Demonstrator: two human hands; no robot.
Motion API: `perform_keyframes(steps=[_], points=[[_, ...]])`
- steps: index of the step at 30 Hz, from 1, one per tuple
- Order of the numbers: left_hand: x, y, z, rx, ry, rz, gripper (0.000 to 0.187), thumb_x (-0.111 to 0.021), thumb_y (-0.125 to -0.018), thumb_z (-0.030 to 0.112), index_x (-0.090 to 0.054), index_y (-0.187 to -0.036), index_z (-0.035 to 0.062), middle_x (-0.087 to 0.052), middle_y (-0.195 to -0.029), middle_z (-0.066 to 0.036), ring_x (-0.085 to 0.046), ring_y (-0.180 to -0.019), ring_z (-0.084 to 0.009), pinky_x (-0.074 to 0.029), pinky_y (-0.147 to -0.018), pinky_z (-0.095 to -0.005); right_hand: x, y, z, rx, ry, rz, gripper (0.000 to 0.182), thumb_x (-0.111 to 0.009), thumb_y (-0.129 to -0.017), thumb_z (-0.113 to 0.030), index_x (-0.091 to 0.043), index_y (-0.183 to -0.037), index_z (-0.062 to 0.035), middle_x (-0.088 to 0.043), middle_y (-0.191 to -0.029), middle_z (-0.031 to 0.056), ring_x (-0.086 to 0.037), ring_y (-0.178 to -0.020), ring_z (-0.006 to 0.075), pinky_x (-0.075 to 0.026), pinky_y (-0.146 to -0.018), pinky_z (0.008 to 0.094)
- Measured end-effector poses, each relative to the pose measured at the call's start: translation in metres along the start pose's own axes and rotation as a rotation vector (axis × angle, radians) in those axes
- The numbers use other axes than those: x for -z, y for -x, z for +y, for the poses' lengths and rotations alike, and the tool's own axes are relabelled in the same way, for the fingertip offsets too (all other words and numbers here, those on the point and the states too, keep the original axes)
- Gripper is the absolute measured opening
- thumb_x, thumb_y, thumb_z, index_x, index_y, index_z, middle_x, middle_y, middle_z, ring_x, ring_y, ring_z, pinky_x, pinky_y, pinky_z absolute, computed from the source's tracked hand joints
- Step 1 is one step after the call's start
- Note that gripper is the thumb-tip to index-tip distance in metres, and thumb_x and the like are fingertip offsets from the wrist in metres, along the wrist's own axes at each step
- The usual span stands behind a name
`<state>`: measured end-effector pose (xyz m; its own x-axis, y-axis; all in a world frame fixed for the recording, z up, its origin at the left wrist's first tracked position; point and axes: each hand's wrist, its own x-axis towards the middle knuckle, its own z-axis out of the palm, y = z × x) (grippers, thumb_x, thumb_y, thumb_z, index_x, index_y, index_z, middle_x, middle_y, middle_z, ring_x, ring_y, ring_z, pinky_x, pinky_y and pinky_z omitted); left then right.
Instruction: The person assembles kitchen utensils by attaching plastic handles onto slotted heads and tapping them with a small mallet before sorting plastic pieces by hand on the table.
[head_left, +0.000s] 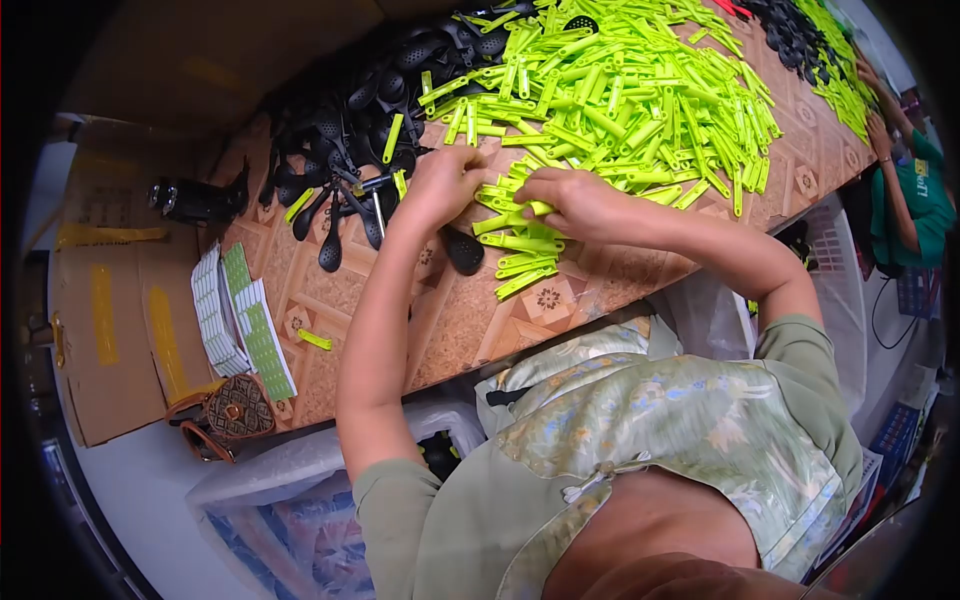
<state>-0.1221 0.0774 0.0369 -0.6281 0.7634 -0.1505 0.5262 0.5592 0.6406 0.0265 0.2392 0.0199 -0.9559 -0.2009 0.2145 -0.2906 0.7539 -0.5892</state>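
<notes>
Lime-green plastic handles [610, 120] lie in a big heap across the table, with a small row of them [525, 268] at its near side. My left hand [445, 185] is closed at the left edge of this row, fingertips pinched together; I cannot tell what is between them. Just to its right, my right hand [575, 205] pinches a lime-green handle [540, 209] between thumb and fingers. Under my left wrist, a black slotted spoon head [463, 250] rests on the table, its stem hidden by the hand.
Black spoons and slotted spoons [330, 130] pile up at the back left, with a metal-shafted tool [377, 205] among them. Printed label sheets [245, 310], a small patterned bag [238, 408] and a cardboard box [120, 300] are at left. Another person [910, 195] works at far right.
</notes>
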Motion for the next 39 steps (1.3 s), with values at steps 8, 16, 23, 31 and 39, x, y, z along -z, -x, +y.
perform_keyframes(steps=[8, 16, 23, 31, 39], points=[[-0.048, -0.055, 0.003, -0.448, -0.409, 0.337, 0.016, -0.063, -0.076, 0.017, -0.063, -0.086, 0.0046, -0.057, -0.082, -0.015, -0.059, -0.078, -0.0361, -0.047, -0.071, -0.0449, 0.034, -0.004, 0.064, -0.244, 0.632, -0.061, 0.040, -0.053, -0.079, -0.008, -0.050, -0.119, -0.0119, -0.051, -0.119, 0.0126, -0.063, -0.077, 0.0310, -0.051, -0.063, 0.0399], [-0.051, -0.077, -0.002, -0.394, -0.413, 0.477, 0.007, -0.059, -0.073, 0.008, -0.059, -0.075, 0.0017, -0.057, -0.079, -0.017, -0.061, -0.074, -0.0370, -0.049, -0.062, -0.0465, 0.085, -0.011, 0.120, -0.149, 0.858, 0.215, 0.036, -0.059, -0.080, -0.013, -0.052, -0.115, -0.0143, -0.054, -0.112, 0.0073, -0.063, -0.076, 0.0262, -0.051, -0.059, 0.0371], [-0.046, -0.097, -0.013, -0.357, -0.087, 0.685, 0.021, -0.061, -0.076, 0.005, -0.061, -0.096, 0.0012, -0.056, -0.090, -0.019, -0.058, -0.085, -0.0372, -0.049, -0.073, -0.0444, 0.146, -0.019, 0.162, -0.443, 0.658, 0.543, 0.032, -0.058, -0.085, -0.025, -0.056, -0.116, -0.0184, -0.061, -0.109, 0.0117, -0.063, -0.087, 0.0318, -0.050, -0.073, 0.0414], [-0.048, -0.066, 0.042, -0.363, -0.391, 0.156, 0.034, -0.069, -0.072, 0.017, -0.063, -0.105, 0.0065, -0.054, -0.095, -0.016, -0.059, -0.087, -0.0348, -0.048, -0.078, -0.0433, 0.154, -0.028, 0.141, -0.527, 0.865, 0.436, 0.029, -0.053, -0.087, -0.023, -0.059, -0.114, -0.0169, -0.061, -0.103, 0.0127, -0.063, -0.087, 0.0304, -0.049, -0.075, 0.0432], [-0.067, -0.092, 0.020, -0.380, -0.383, 0.362, 0.013, -0.060, -0.073, 0.004, -0.060, -0.086, 0.0023, -0.054, -0.090, -0.020, -0.060, -0.078, -0.0385, -0.050, -0.067, -0.0463, 0.076, -0.056, 0.110, -0.302, 0.576, 0.166, 0.026, -0.060, -0.080, -0.016, -0.060, -0.106, -0.0127, -0.058, -0.101, 0.0096, -0.061, -0.087, 0.0299, -0.050, -0.072, 0.0400]])
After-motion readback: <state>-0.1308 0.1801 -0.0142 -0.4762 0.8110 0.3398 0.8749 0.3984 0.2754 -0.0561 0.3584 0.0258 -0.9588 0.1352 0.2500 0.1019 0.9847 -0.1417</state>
